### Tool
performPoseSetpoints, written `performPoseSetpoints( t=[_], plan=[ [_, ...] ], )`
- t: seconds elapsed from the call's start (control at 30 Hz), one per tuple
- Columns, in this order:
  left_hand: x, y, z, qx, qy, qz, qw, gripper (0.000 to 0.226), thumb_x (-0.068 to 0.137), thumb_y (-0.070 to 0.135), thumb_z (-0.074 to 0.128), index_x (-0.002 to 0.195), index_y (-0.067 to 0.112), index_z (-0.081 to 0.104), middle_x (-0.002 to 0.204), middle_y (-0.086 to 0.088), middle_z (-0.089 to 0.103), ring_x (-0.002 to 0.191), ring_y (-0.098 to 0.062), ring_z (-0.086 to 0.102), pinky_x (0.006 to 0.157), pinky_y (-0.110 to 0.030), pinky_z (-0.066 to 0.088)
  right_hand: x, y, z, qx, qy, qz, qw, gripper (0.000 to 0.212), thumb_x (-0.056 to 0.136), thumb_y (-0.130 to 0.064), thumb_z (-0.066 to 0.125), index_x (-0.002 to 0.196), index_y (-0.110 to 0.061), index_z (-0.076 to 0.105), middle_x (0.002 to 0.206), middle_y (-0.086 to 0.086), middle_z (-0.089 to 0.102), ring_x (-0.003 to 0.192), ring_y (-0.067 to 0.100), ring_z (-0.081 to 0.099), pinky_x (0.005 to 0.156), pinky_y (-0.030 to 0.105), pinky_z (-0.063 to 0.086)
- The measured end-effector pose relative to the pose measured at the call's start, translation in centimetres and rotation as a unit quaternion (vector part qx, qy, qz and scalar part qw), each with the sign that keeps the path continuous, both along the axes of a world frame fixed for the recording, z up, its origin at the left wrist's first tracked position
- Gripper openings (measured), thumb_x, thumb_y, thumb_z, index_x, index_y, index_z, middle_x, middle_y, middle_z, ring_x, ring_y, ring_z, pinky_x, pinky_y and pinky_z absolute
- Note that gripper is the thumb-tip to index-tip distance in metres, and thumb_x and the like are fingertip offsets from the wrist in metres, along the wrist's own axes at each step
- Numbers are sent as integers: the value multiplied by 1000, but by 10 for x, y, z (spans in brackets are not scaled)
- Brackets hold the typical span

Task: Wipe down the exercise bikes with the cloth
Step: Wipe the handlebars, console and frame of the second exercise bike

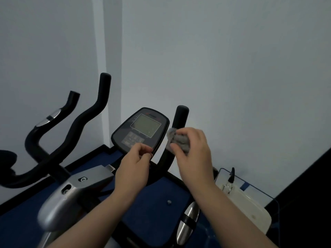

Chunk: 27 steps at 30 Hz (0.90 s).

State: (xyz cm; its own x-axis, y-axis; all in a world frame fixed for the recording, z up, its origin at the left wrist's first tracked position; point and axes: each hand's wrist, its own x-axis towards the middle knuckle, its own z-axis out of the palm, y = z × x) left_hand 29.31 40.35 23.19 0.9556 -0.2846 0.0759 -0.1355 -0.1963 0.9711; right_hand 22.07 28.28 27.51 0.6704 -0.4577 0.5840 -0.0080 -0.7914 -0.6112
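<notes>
An exercise bike's black console (pixel 141 130) with a grey screen stands in the middle, tilted toward me. My right hand (pixel 192 149) grips a bunched grey cloth (pixel 177 140) against the black right handlebar (pixel 176 133), just right of the console. My left hand (pixel 136 160) has its fingers curled at the console's lower right edge and pinches that rim. A second bike's silver frame (pixel 71 196) and curved black handlebars (pixel 84 119) fill the lower left.
White walls meet in a corner behind the bikes. Blue floor matting (pixel 157 208) lies below. A white device on a glass-edged stand (pixel 247 199) sits at the right, close to my right forearm. A dark panel (pixel 308 185) closes off the far right.
</notes>
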Motion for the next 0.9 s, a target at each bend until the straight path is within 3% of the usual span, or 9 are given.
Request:
performPoseSetpoints(
  t=[0.1,0.23,0.33,0.4,0.47,0.67,0.77,0.83,0.9],
  plan=[
    [-2,1,1,22,-9,-2,1000,20,90,24,53,83,41,60,83,20,68,80,-7,65,84,-48,54,-3,25,-26,-36,22,-50,998,26,86,-17,66,110,-25,60,118,-10,47,104,12,46,84,23,45],
    [-2,1,1,46,-24,0,999,16,91,24,54,86,38,61,86,16,69,83,-8,64,83,-49,53,-13,25,-33,14,22,17,1000,25,87,-8,62,104,-26,60,109,-13,46,101,8,49,79,15,46],
    [-3,1,3,68,-28,8,997,20,89,25,54,83,44,59,80,19,68,76,-10,63,80,-46,53,-5,2,13,20,-74,37,996,25,84,-5,65,99,-24,61,104,-8,50,96,3,52,83,6,39],
    [-4,0,4,69,-20,13,997,21,89,25,54,83,44,59,78,16,68,74,-13,63,79,-47,53,12,-17,43,10,-122,15,992,25,83,-5,64,101,-21,62,105,-5,50,98,8,54,86,10,41],
    [-6,0,4,75,-19,14,997,18,90,25,54,82,40,60,79,10,68,75,-14,63,79,-49,53,24,-25,54,1,-91,11,996,23,86,-8,63,105,-19,60,107,-6,51,99,13,56,88,23,46],
    [-4,-1,3,81,-31,12,996,15,90,26,54,83,38,60,80,9,68,75,-13,63,78,-47,54,9,7,-16,36,25,0,999,19,89,-11,60,101,-26,55,107,-7,48,91,6,55,75,22,46],
    [-4,2,2,72,-30,7,997,16,90,25,54,82,37,60,79,8,68,74,-13,62,77,-46,54,13,-7,6,147,-109,-3,983,19,88,-12,64,99,-26,57,109,-3,54,94,1,58,82,20,50],
    [-3,2,1,59,-21,9,998,16,90,23,54,83,35,61,79,7,68,72,-15,61,77,-47,54,24,-19,31,163,-198,-38,966,22,89,-13,64,109,-22,61,113,-2,54,99,-1,57,86,8,45],
    [-4,1,1,65,-26,8,998,15,91,24,54,84,36,61,80,7,68,73,-13,62,77,-46,54,35,-15,35,177,-197,-48,963,31,92,-14,60,122,-19,62,115,-3,53,103,2,57,88,2,39]
  ],
)
